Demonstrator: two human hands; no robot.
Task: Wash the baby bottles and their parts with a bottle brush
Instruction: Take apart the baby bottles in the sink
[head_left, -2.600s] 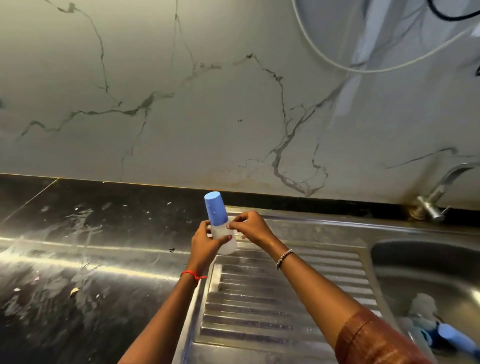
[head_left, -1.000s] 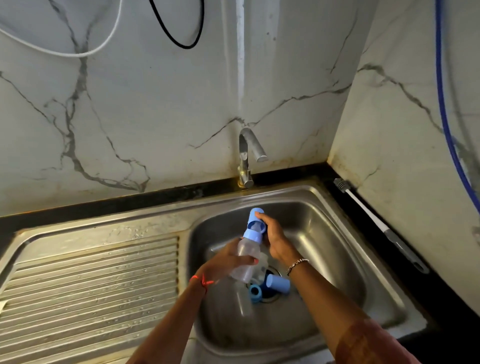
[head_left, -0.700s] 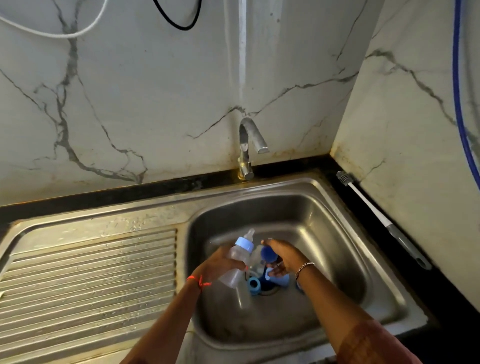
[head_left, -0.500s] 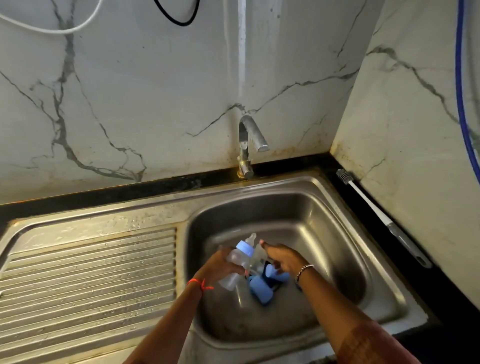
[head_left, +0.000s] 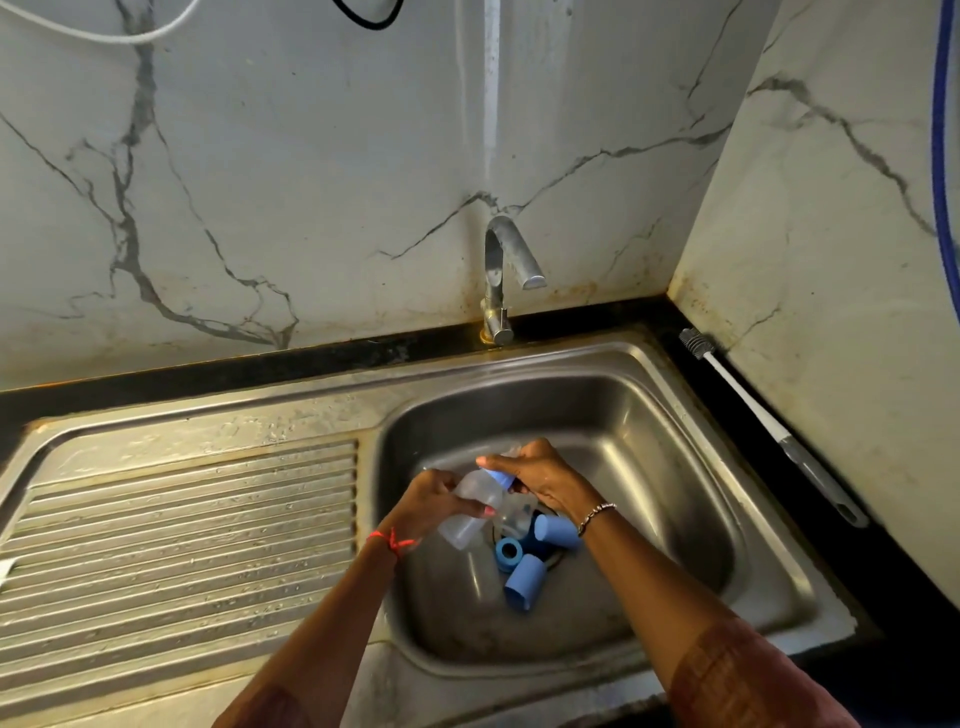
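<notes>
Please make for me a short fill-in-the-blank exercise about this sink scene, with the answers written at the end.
1. The left hand and the right hand together hold ____ clear plastic baby bottle.
2. The long white-handled bottle brush lies on the black counter, to the ____ of the steel sink basin.
3. ____ blue cylindrical caps lie near the basin's drain.

Missing words: one; right; two.
</notes>
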